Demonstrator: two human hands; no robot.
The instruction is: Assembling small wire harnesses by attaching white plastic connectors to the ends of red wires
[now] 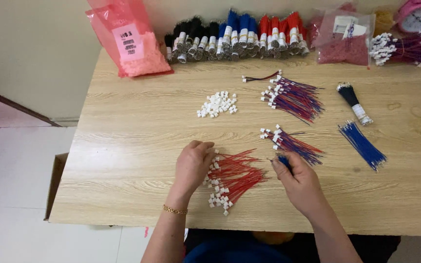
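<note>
My left hand [193, 165] rests palm down on the left end of a bundle of red wires with white connectors [232, 178] on the wooden table [137, 126]. The fingers press on the connector ends. My right hand [300, 182] pinches a few blue wires [283, 160] between thumb and fingers, just right of the red bundle. A small pile of red-and-blue wires with connectors [291, 142] lies right above that hand.
A heap of loose white connectors [217, 104], a bigger red-and-blue wire pile [293, 97], a black wire bundle [354, 100] and loose blue wires [363, 145] lie farther back. Pink bags [132, 41], wire bundles [239, 36] and a pink clock [417, 14] line the far edge.
</note>
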